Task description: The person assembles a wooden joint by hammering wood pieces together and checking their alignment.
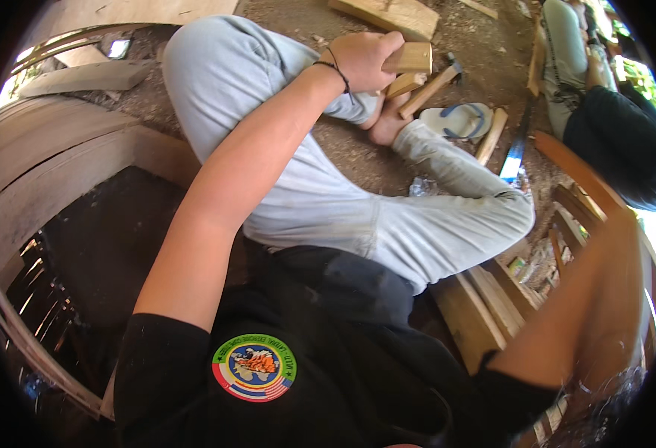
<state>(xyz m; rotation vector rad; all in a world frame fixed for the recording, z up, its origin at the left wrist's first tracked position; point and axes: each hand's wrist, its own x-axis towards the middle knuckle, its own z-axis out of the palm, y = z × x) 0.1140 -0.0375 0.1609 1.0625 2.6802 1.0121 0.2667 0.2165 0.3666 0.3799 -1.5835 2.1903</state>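
Observation:
Over my bent left knee, my left hand (369,61) grips a pale wooden block (412,57), fingers wrapped round it. A dark cord circles that wrist. Just below the block are a short wood piece (405,85) and a hammer (430,91) with a wooden handle and dark metal head, next to my bare feet (389,127). My right arm (604,276) is bent at the right side, with the forearm folding back toward the lower right edge; its hand does not show.
A white flip-flop (459,121) with a blue strap and a wood stick (492,137) lie beyond my right leg. A long dark blade-like tool (520,142) lies farther right, near another person (612,134). Thick timber (395,15) lies ahead; wooden slats (485,299) stand at right.

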